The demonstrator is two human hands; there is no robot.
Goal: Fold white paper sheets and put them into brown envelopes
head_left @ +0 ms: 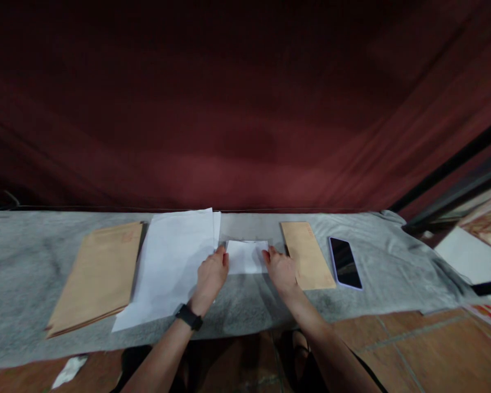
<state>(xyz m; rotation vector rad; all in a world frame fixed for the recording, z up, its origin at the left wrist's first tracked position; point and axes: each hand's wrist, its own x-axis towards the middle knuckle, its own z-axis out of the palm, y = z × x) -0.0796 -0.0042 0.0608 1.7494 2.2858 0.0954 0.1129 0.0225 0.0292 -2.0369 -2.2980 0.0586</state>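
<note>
A folded sheet of white paper (247,257) lies in front of me on the grey cloth, between my two hands. My left hand (211,273) pinches its left edge, with thumb and fingers pressed together. On the opposite edge, my right hand (281,270) grips it the same way. Flat white sheets (172,262) are stacked just left of my left hand, which partly covers them. A brown paper envelope (309,256) rests close by my right hand, partly behind it.
A pile of larger brown envelopes (100,273) sits at the left. To the right is a phone (346,263) with a purple edge. The grey cloth (245,311) covers a long surface before a dark red curtain (245,136). A white scrap (70,370) lies on the tiled floor.
</note>
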